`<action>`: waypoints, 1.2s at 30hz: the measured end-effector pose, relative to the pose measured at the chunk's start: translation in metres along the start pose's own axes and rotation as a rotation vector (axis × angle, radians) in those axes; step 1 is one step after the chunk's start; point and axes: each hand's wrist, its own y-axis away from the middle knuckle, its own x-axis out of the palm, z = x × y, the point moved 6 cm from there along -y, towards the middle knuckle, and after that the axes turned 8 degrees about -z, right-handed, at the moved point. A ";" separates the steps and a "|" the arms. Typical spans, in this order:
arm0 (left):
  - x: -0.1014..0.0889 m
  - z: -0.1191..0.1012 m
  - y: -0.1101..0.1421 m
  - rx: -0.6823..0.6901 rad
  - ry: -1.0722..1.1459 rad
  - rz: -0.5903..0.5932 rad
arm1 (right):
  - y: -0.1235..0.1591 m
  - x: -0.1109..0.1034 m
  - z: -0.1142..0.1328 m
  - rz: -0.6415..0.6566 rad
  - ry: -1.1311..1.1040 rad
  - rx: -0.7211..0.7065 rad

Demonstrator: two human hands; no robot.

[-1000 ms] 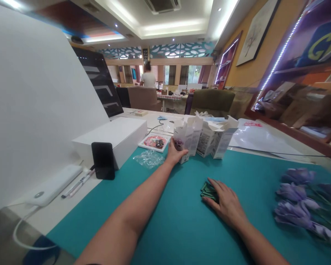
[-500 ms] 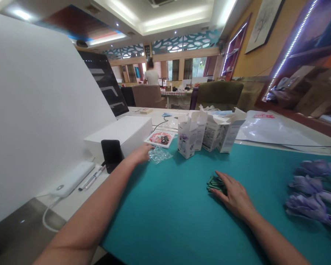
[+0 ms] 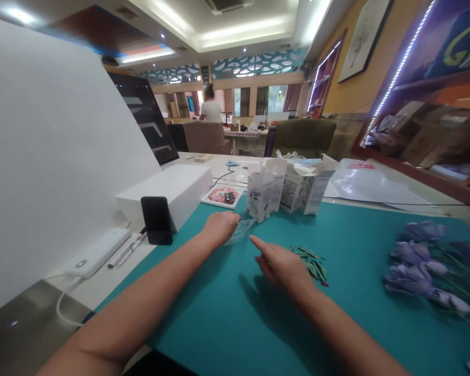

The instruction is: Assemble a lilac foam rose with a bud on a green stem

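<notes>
My left hand [image 3: 221, 228] is closed on the edge of a crumpled clear plastic bag [image 3: 241, 231], just in front of the open boxes. Right of it, my right hand [image 3: 284, 265] hovers over the mat, index finger stretched toward the bag and nothing in its grasp. A loose pile of small green pieces [image 3: 315, 266], with a few red bits, lies on the teal mat [image 3: 219, 324] beside my right hand, which hides part of it. Several open white boxes [image 3: 259, 196] with flower pictures stand upright at the mat's back edge.
Purple artificial flowers [image 3: 413, 279] lie at the right. A black phone [image 3: 156, 220] leans on a white box [image 3: 168, 185] at the left, near pens [image 3: 127, 250] and a white power strip [image 3: 100, 253]. A framed picture [image 3: 222, 197] lies behind the bag. A person [image 3: 210, 109] stands far back.
My left hand went from the boxes to the plastic bag, gripped it and drew it toward the right. My right hand left the green pieces, which now lie spread, and moved left toward the bag.
</notes>
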 end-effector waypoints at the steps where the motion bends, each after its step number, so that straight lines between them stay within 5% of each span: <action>1: -0.001 -0.010 0.002 0.015 -0.003 0.001 | -0.006 0.005 0.011 0.057 0.032 0.010; 5: -0.013 -0.036 0.012 0.072 0.001 -0.016 | -0.014 0.020 0.016 0.216 0.087 0.112; 15: -0.036 -0.061 0.033 0.323 0.132 0.017 | 0.011 0.005 -0.009 0.169 -0.072 0.118; 19: -0.031 -0.058 0.032 0.263 0.093 0.034 | 0.026 -0.020 -0.024 -0.001 -0.309 0.071; 22: -0.029 -0.059 0.030 0.228 0.067 0.025 | 0.038 -0.033 -0.066 -0.161 -0.235 0.215; 27: -0.025 -0.068 0.023 0.200 0.068 0.065 | 0.046 -0.008 -0.111 0.082 0.106 0.357; 36: -0.012 -0.077 0.001 0.138 0.181 0.181 | 0.020 0.014 -0.094 0.186 0.164 0.184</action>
